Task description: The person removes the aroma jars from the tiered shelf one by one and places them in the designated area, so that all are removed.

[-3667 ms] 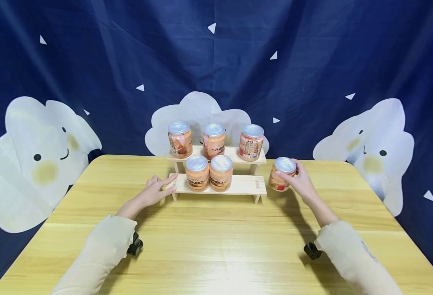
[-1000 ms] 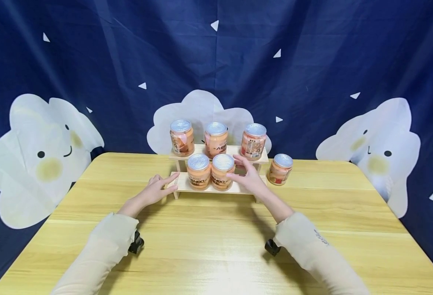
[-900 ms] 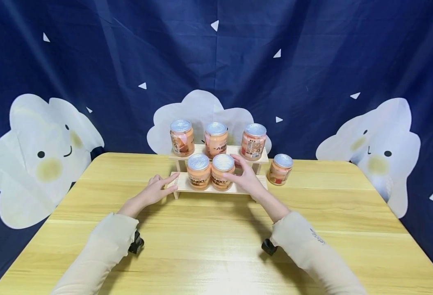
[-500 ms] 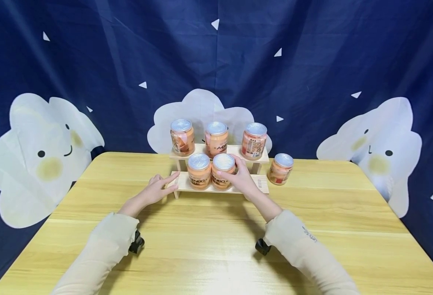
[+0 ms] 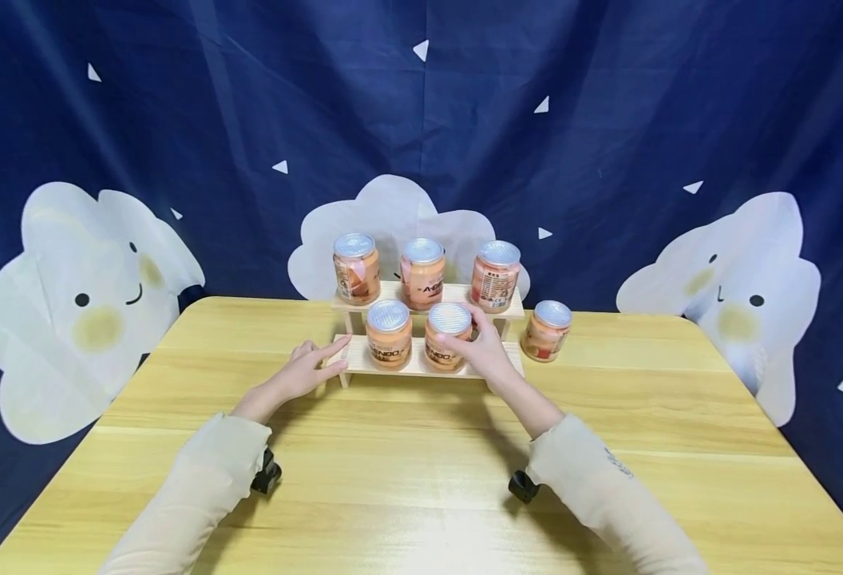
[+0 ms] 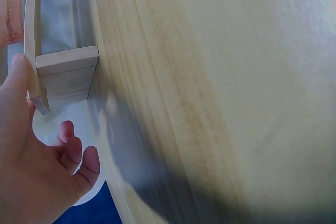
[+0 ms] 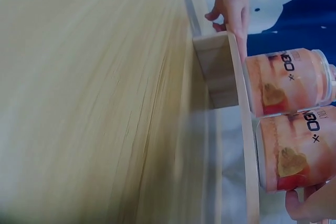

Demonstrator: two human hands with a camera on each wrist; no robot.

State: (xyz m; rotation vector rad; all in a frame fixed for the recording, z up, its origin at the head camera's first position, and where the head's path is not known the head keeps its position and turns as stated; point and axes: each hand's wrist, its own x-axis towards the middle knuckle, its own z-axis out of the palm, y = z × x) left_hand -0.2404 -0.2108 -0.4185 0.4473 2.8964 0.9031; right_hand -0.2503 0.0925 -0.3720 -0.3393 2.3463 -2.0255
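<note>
A two-step wooden rack point(image 5: 421, 366) stands on the table. My right hand point(image 5: 489, 351) holds the right-hand jar point(image 5: 441, 353) on the lower step, thumb in front and fingers round its far side. The jar is upright, with a silvery lid and orange contents, and a narrow gap separates it from the other lower jar point(image 5: 389, 351). In the right wrist view, fingertips point(image 7: 296, 208) press this jar's side. My left hand point(image 5: 302, 374) pinches the lower step's left end between thumb and index finger; its other fingers are loosely curled in the left wrist view.
Three similar jars stand spaced along the upper step: left point(image 5: 357, 275), middle point(image 5: 423, 279) and right point(image 5: 495, 281). Another jar point(image 5: 547, 335) stands on the table point(image 5: 421, 463) right of the rack. A blue curtain point(image 5: 421, 120) with white clouds hangs behind.
My right hand set the jar it held down right of the rack, moved to the right-hand lower jar and shifted it rightward, away from its neighbour. The left hand stays at the rack's end.
</note>
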